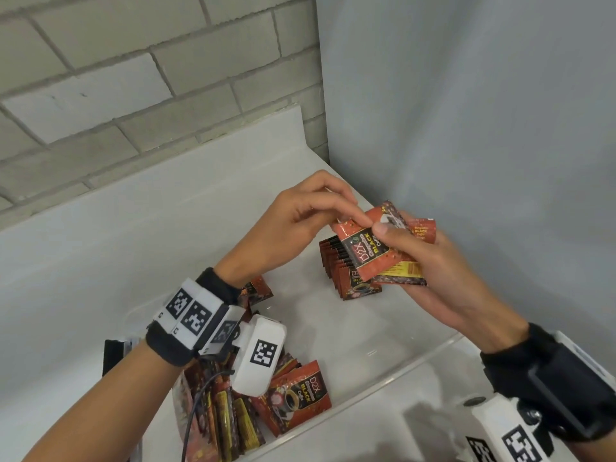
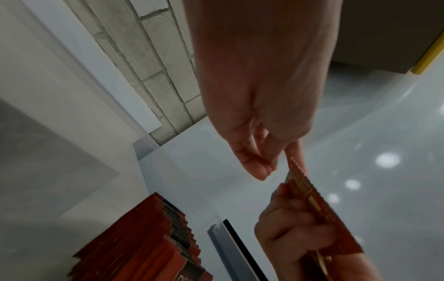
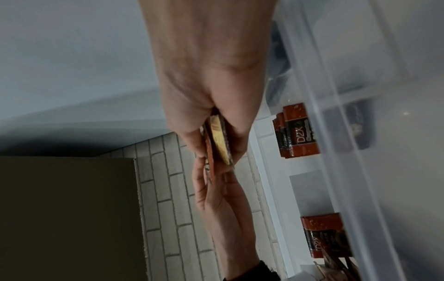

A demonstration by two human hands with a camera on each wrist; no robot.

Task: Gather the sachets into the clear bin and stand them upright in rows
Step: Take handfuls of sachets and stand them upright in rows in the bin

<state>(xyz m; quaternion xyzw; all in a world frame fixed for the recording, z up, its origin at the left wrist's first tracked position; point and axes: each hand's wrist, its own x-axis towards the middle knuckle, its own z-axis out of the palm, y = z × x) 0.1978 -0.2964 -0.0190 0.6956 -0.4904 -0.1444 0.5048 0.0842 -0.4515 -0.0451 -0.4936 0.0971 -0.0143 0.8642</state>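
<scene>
Above the clear plastic bin (image 1: pixel 443 353), the right hand (image 1: pixel 430 275) is gripping a small fan of red-and-black foil coffee sachets (image 1: pixel 373 248) (thumb pressing on top), while the left hand (image 1: pixel 293 225) is pinching the top sachet's corner. At seven o'clock of the held fan, a row of upright sachets (image 1: pixel 340 265) is standing inside the bin; toward six o'clock, loose sachets (image 1: pixel 293 398) are lying heaped.
</scene>
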